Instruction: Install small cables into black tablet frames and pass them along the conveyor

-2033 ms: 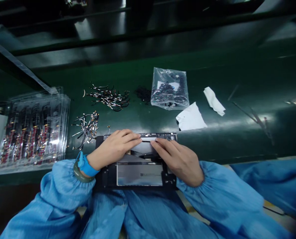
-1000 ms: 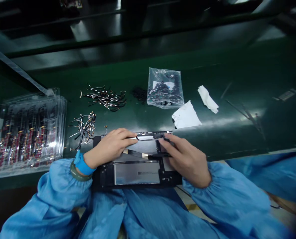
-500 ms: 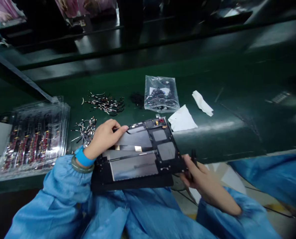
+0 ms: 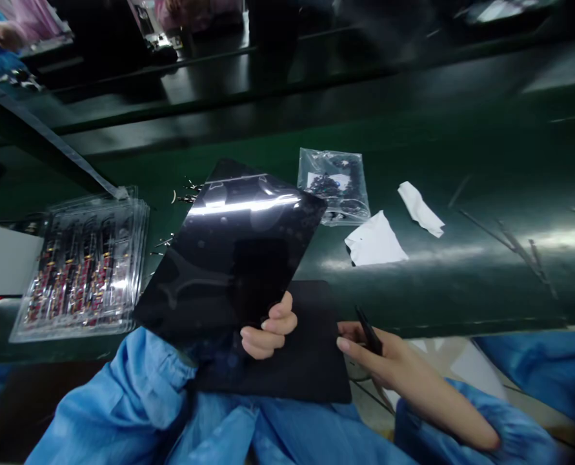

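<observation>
My left hand grips a tablet from beneath. Its fingers curl over the lower right edge, while the palm and thumb are hidden behind it. The glossy black screen faces me, with a bright streak of reflected light across it. It is tilted and turned cornerwise above a black mat at the bench's front edge. At the mat's right side, my right hand is closed around black tweezers, which point up and away from me.
Stacked clear trays of circuit boards stand at left beside a white box. Behind the tablet lie a clear bag of small dark parts, two white papers and loose cables. Another person's blue sleeve shows at right.
The tablet has been turned over from its open inside to its glossy screen and lifted off the mat. My right hand has let go of the tablet's edge and keeps the tweezers.
</observation>
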